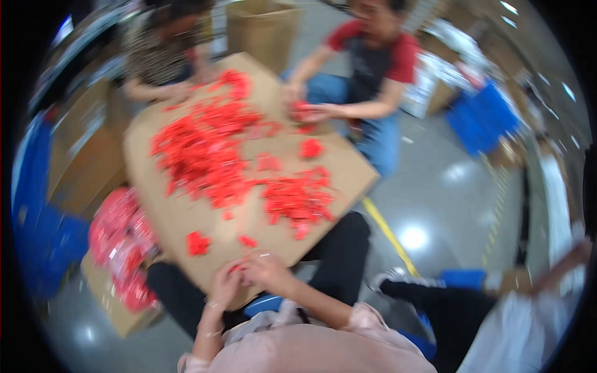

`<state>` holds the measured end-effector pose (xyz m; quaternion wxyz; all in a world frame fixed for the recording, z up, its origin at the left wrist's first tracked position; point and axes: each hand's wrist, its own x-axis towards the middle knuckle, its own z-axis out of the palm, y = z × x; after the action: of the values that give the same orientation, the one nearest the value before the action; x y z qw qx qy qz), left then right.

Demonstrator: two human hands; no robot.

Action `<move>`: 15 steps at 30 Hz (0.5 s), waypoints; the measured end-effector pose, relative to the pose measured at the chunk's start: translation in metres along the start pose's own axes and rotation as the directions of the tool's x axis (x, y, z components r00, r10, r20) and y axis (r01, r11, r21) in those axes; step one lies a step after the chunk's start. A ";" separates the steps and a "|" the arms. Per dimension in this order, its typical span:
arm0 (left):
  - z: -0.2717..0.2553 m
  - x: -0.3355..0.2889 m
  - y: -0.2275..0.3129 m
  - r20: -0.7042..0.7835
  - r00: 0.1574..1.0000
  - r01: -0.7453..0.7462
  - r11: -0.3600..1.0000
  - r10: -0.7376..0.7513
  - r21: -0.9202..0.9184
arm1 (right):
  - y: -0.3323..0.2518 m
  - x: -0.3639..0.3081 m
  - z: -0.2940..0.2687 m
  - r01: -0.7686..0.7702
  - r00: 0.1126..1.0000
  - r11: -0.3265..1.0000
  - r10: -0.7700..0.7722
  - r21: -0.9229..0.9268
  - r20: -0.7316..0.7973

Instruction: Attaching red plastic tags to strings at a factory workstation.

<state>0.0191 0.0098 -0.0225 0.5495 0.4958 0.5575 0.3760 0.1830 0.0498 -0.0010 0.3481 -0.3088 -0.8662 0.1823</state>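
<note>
My left hand [224, 287] and my right hand [267, 272] meet at the near edge of a brown cardboard tabletop [280, 239]. Their fingers are closed together around a small red piece [235, 268], mostly covered and too blurred to name. Just beyond them lie one loose red piece [247, 241] and a small red clump [198, 243]. A large heap of small red pieces [205, 146] spreads over the board's middle and left. On the right is a smaller heap [298, 199], with a red bunch [311, 148] behind it.
Two people sit across the board; one person's hands [305, 109] hold red pieces, the other's hand [180, 92] touches the heap's edge. Red-filled clear bags [124, 248] rest on a carton at left. Someone's dark-trousered leg [435, 304] extends at right. A blue crate [482, 118] stands farther off.
</note>
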 end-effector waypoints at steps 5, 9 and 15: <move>0.001 -0.002 0.016 -0.006 1.000 -0.027 0.995 0.028 0.098 | -0.001 -0.002 0.009 0.037 0.997 0.984 -0.049 -0.173 -0.068; 0.012 0.007 0.014 0.032 0.988 -0.156 0.981 0.153 0.114 | 0.002 -0.005 0.005 -0.108 0.994 0.985 0.109 -0.136 0.001; 0.015 0.003 0.053 0.130 0.968 -0.250 0.894 0.216 0.373 | -0.013 -0.006 -0.014 -0.067 0.954 0.989 0.103 0.135 -0.280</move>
<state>0.0416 0.0229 0.0263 0.4151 0.6731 0.5333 0.3004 0.1912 0.0380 0.0126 0.4801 -0.3468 -0.7795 0.2039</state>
